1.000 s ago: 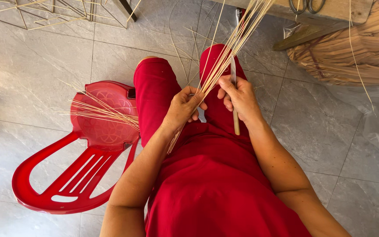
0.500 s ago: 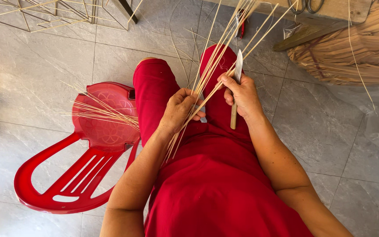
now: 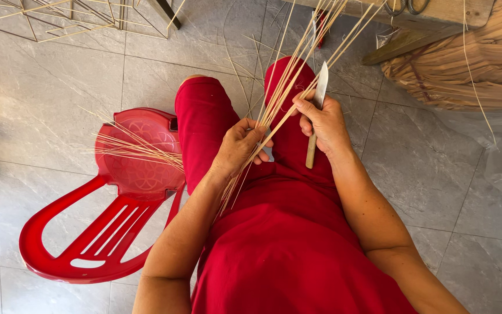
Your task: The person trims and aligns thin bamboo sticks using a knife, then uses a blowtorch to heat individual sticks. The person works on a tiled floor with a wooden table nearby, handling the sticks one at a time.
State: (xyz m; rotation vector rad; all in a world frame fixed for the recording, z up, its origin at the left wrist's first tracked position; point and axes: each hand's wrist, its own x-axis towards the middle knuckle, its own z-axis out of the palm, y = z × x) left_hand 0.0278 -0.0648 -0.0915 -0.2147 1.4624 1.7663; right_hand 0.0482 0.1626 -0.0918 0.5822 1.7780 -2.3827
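Head view: your lap, red cloth.
Left hand [image 3: 240, 145]: fingers pinch thin pale bamboo strips [image 3: 289, 87].
Right hand [image 3: 321, 122]: fingers clench wooden-handled knife [image 3: 316, 116].

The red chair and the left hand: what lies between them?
In the head view, the person's left thigh, clothed in red, lies between the red chair and the left hand. Loose thin strips rest on the chair seat.
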